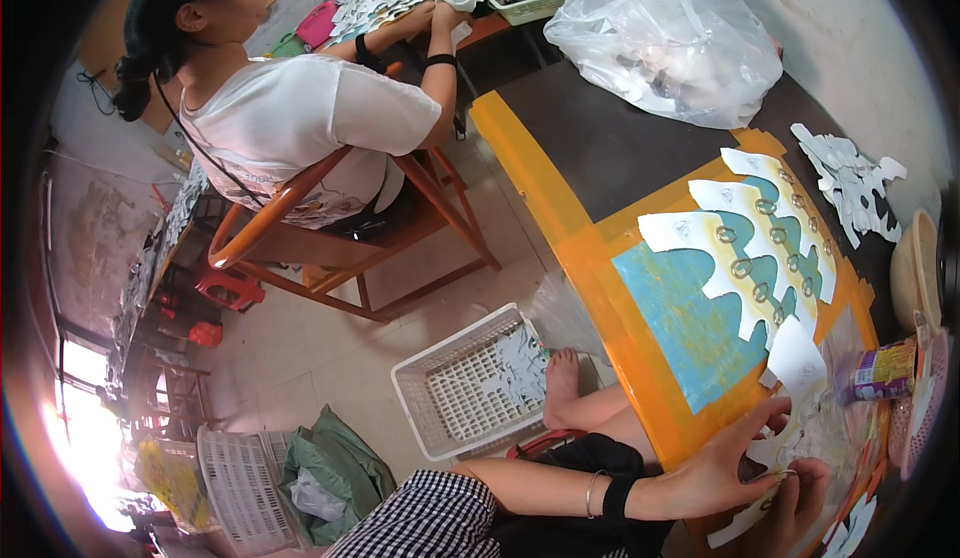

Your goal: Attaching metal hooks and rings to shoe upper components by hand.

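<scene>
At the lower right my left hand (715, 466) is closed on the edge of a white cut-out piece (797, 356) with a curved outline. My right hand (795, 508), partly cut off by the dark rim, pinches the same piece close to the left fingertips. The fingers hide the middle of the piece. Just beyond, several white scalloped cut-outs (672, 232) lie overlapped in a row, with yellowish edges and small ring shapes on them. They rest on a blue-green patch (665, 333) of the orange-taped table (595, 298).
A purple-and-yellow can (885, 372) and a beige bowl (915, 268) stand at the right. More cut-outs (850, 183) and a filled plastic bag (665, 48) lie at the back. A white basket (465, 383) sits on the floor. A co-worker (310, 108) sits on a wooden chair (300, 193).
</scene>
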`<state>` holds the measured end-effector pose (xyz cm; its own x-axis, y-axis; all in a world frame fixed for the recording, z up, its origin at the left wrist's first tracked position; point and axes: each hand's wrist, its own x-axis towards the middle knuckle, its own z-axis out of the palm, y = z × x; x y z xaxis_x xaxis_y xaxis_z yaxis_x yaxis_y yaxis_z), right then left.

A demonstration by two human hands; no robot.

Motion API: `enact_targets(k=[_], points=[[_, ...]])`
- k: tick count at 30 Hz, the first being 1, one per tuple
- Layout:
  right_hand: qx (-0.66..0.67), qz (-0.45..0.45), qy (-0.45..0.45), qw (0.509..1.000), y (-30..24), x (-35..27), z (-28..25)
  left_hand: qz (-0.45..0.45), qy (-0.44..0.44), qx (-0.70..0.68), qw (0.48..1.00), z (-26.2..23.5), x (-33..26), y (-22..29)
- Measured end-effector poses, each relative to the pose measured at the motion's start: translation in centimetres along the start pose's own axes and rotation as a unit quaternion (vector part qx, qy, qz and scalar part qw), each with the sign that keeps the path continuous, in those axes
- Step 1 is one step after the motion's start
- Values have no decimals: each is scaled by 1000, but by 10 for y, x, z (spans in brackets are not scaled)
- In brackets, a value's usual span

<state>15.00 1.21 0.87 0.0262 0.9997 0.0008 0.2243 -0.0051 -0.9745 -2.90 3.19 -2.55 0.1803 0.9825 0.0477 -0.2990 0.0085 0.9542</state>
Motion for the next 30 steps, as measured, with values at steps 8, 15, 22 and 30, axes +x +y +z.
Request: enact_targets(k=[8,15,22,30], points=[[-106,-142,25,984,11,3,4,11,16,-3,1000,4,-1,3],[-176,-176,0,968,-4,6,12,-7,63,-23,998,5,-7,5],[-166,-123,-19,978,-17,5,10,0,40,-35,999,5,-7,8],[-117,-72,-31,990,-15,6,6,40,20,42,998,3,-8,9]])
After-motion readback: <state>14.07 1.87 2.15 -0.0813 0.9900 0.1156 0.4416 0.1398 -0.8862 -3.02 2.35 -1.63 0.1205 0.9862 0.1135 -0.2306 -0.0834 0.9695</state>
